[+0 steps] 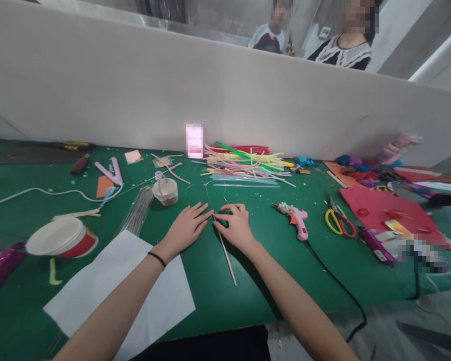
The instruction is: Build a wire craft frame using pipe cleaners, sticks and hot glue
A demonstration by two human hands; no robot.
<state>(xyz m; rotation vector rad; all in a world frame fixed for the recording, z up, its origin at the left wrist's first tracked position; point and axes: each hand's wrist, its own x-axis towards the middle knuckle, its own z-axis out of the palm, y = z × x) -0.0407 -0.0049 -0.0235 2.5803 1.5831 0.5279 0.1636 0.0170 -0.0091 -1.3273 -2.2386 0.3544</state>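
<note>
A thin wooden stick (pixel 226 255) slants across the green tabletop between my hands. Fine wire (pixel 207 193) runs up from its far end and branches into loose curved strands. My left hand (pixel 188 226) lies with its fingers stretched out and apart, the index fingertip at the stick's upper end. On the other side, my right hand (pixel 236 224) has its fingers bent, thumb and index finger closed on the stick where the wire meets it. The exact join is partly hidden by the fingertips.
Colourful pipe cleaners (pixel 248 163) lie behind my hands. To the right are a pink glue gun (pixel 298 220) with a black cord and scissors (pixel 338 223). At left stand a paper bowl (pixel 62 238), a small cup (pixel 165 193), wires (pixel 137 210) and white paper (pixel 161 291).
</note>
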